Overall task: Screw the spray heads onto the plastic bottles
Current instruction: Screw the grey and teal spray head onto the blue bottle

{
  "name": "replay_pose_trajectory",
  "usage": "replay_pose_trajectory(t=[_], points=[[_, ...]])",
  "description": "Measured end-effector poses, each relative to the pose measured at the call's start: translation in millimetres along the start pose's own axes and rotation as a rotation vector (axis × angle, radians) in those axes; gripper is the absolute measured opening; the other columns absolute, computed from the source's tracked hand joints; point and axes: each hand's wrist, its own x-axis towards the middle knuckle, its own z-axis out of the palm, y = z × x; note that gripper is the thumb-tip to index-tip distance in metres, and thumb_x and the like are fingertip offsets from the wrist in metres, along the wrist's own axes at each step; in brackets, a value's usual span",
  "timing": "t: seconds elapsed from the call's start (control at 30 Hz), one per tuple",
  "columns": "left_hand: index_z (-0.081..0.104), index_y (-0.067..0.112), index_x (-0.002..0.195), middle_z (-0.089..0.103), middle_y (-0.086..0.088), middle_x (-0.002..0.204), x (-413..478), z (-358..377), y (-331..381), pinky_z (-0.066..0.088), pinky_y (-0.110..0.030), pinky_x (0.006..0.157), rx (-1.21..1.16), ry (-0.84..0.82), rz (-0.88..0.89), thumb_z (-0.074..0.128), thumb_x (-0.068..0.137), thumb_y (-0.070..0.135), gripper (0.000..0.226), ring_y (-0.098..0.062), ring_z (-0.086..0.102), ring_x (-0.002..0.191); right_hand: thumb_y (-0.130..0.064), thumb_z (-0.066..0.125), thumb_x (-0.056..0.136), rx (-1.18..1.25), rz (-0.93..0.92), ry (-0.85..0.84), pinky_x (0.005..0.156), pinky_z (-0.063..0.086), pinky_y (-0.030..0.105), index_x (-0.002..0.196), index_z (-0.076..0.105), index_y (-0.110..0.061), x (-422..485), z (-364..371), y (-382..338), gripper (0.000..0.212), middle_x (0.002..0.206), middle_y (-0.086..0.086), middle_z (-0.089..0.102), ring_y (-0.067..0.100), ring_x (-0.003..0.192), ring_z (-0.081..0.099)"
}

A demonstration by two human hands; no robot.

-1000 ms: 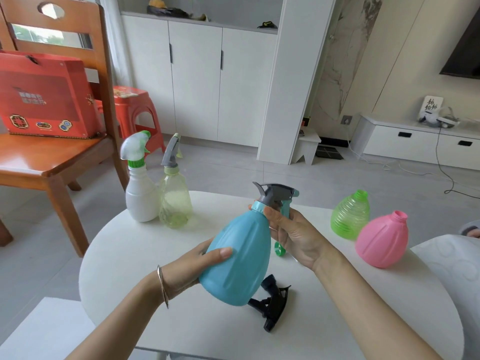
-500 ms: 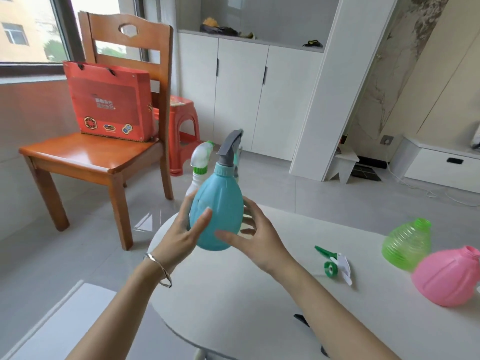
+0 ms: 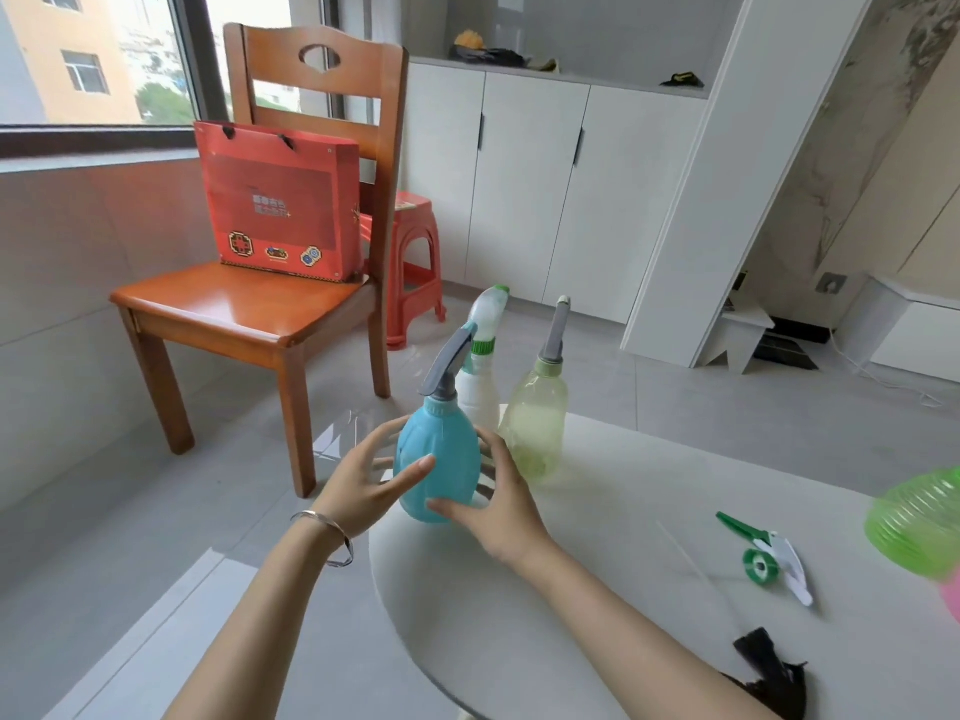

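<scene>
Blue bottle [image 3: 439, 467] came down upright onto bench [image 3: 597, 589] between loosening left hand [image 3: 363, 480] and right hand [image 3: 493, 506]; green spray head [image 3: 763, 556] lay right of right hand.

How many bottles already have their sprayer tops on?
3. The blue bottle stands between both hands at the table's edge. The white bottle is right behind it. The pale yellow-green bottle stands beside them, to the right.
</scene>
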Motion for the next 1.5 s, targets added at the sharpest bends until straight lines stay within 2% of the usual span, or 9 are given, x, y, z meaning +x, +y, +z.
replay_pose_trajectory(t=[0.1, 0.2, 0.27, 0.4, 0.8, 0.97, 1.2, 1.3, 1.5], points=[[0.045, 0.048, 0.117, 0.049, 0.019, 0.120, 2.3, -4.2, -12.8, 0.048, -0.031, 0.093, 0.005, -0.002, -0.021, 0.064, 0.051, 0.079, 0.076, -0.019, 0.054, 0.116, -0.023, 0.084, 0.066, 0.007, 0.027, -0.017, 0.093, 0.047, 0.016, 0.123, 0.036, -0.045, 4.4, 7.6, 12.1, 0.078, 0.126, -0.017, 0.049, 0.001, 0.118, 0.048], [0.046, 0.047, 0.114, 0.053, 0.013, 0.120, 3.7, -3.4, -16.1, 0.048, -0.015, 0.085, 0.002, -0.007, -0.028, 0.065, 0.062, 0.062, 0.058, -0.017, 0.055, 0.114, -0.021, 0.084, 0.067, 0.006, 0.036, -0.032, 0.093, 0.047, 0.015, 0.131, 0.036, -0.035, 7.1, 8.8, 19.6, 0.081, 0.131, -0.011, 0.048, 0.003, 0.120, 0.047], [0.045, 0.049, 0.112, 0.052, 0.019, 0.115, 5.2, -3.1, -15.4, 0.045, -0.004, 0.076, 0.011, -0.009, -0.028, 0.065, 0.062, 0.057, 0.055, -0.011, 0.054, 0.108, -0.020, 0.084, 0.068, 0.003, 0.040, -0.036, 0.091, 0.047, 0.012, 0.132, 0.034, -0.036, 8.5, 8.4, 21.4, 0.082, 0.130, -0.013, 0.046, 0.002, 0.120, 0.046], [0.043, 0.044, 0.120, 0.049, 0.016, 0.120, 7.6, -0.6, -17.3, 0.044, -0.016, 0.083, 0.018, -0.002, -0.036, 0.064, 0.064, 0.056, 0.061, -0.010, 0.049, 0.111, -0.019, 0.084, 0.068, 0.000, 0.047, -0.033, 0.086, 0.046, 0.007, 0.130, 0.033, -0.038, 11.3, 6.8, 23.7, 0.082, 0.128, -0.016, 0.045, -0.004, 0.118, 0.046], [0.039, 0.057, 0.116, 0.049, 0.019, 0.121, 10.1, 4.6, -21.3, 0.043, 0.002, 0.065, 0.038, 0.018, -0.050, 0.061, 0.065, 0.061, 0.056, -0.013, 0.048, 0.117, -0.024, 0.083, 0.068, 0.000, 0.058, -0.031, 0.083, 0.046, 0.007, 0.131, 0.030, -0.043, 12.0, 6.0, 24.7, 0.084, 0.133, -0.012, 0.042, -0.007, 0.112, 0.047], [0.030, 0.030, 0.143, 0.038, 0.001, 0.150, 8.7, 1.8, -15.1, 0.045, -0.031, 0.097, 0.112, 0.096, -0.029, 0.060, 0.065, 0.060, 0.089, -0.023, 0.045, 0.131, -0.025, 0.082, 0.070, -0.070, 0.022, -0.009, 0.105, 0.037, 0.022, 0.144, 0.022, -0.029, 4.0, -1.1, 18.5, 0.094, 0.145, -0.008, 0.036, 0.005, 0.129, 0.038], [0.040, 0.019, 0.138, 0.039, 0.010, 0.136, -7.4, 11.6, 38.5, 0.035, -0.037, 0.109, 0.212, 0.467, 0.329, 0.061, 0.076, 0.054, 0.074, -0.007, 0.038, 0.128, -0.030, 0.080, 0.072, -0.148, -0.054, 0.058, 0.106, 0.036, 0.026, 0.141, 0.027, -0.029, -21.6, -50.4, -6.5, 0.087, 0.144, -0.009, 0.037, 0.006, 0.130, 0.039], [0.041, 0.025, 0.136, 0.039, 0.013, 0.134, -17.6, 26.4, 64.4, 0.035, -0.032, 0.107, 0.208, 0.478, 0.445, 0.062, 0.078, 0.053, 0.068, -0.009, 0.040, 0.127, -0.030, 0.076, 0.076, -0.190, -0.089, 0.094, 0.100, 0.036, 0.018, 0.138, 0.033, -0.029, -37.3, -82.4, -17.4, 0.076, 0.142, -0.014, 0.037, 0.000, 0.127, 0.040], [0.043, 0.023, 0.135, 0.044, 0.010, 0.133, -32.6, 79.0, 106.7, 0.029, -0.015, 0.108, 0.321, 0.336, 0.624, 0.063, 0.075, 0.051, 0.069, -0.003, 0.040, 0.126, -0.027, 0.074, 0.080, -0.256, -0.155, 0.210, 0.101, 0.037, 0.020, 0.132, 0.042, -0.031, -77.8, -152.0, -30.1, 0.062, 0.137, -0.015, 0.042, -0.006, 0.127, 0.040]])
